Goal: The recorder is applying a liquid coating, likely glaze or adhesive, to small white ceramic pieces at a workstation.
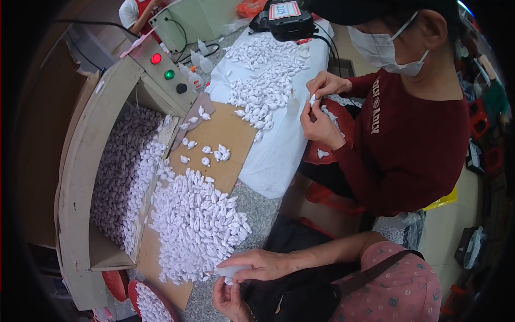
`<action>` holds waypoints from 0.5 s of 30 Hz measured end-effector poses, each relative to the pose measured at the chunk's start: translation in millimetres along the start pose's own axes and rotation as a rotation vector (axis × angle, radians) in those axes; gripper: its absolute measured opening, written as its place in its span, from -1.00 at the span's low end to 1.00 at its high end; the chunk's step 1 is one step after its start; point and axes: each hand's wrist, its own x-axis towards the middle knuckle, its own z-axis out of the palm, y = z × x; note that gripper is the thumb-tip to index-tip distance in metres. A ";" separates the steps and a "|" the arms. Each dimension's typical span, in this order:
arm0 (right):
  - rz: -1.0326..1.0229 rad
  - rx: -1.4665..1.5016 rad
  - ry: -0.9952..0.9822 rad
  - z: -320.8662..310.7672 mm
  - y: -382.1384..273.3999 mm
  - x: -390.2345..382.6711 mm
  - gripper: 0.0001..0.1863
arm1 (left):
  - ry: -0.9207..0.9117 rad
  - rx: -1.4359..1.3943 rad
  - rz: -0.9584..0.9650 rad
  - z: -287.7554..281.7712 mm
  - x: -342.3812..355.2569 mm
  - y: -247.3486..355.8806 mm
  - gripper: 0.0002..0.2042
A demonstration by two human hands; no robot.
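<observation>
My right hand (265,265) is closed around a translucent white squeeze bottle (236,270) with a narrow pointed nozzle. Just below it, my left hand (232,301) pinches a small white piece (229,280) in its fingertips, close under the bottle. Most of that piece is hidden by the fingers. A big heap of small white moulded pieces (196,225) spreads over the brown cardboard (225,129) beside my hands. Several larger, rounder white pieces (206,161) lie apart on the cardboard.
A beige machine housing (80,177), full of white pieces, stands left, with red and green lights. Across the table, a masked co-worker in dark red (407,134) handles a small piece near another heap (263,75). A red bowl (134,295) of pieces sits at the lower left.
</observation>
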 end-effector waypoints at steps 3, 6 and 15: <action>-0.026 -0.084 0.081 -1.5 -13.1 -3.3 -0.65 | -0.030 -0.071 0.130 -16.6 11.4 -22.4 -0.64; -0.090 -0.361 0.200 -11.7 -27.8 -11.3 -0.70 | -0.049 -0.153 0.141 -10.2 13.0 -17.9 -0.66; -0.195 -0.297 0.165 3.7 -28.0 -8.1 -0.65 | -0.022 -0.268 0.160 -33.7 4.6 -26.7 -0.63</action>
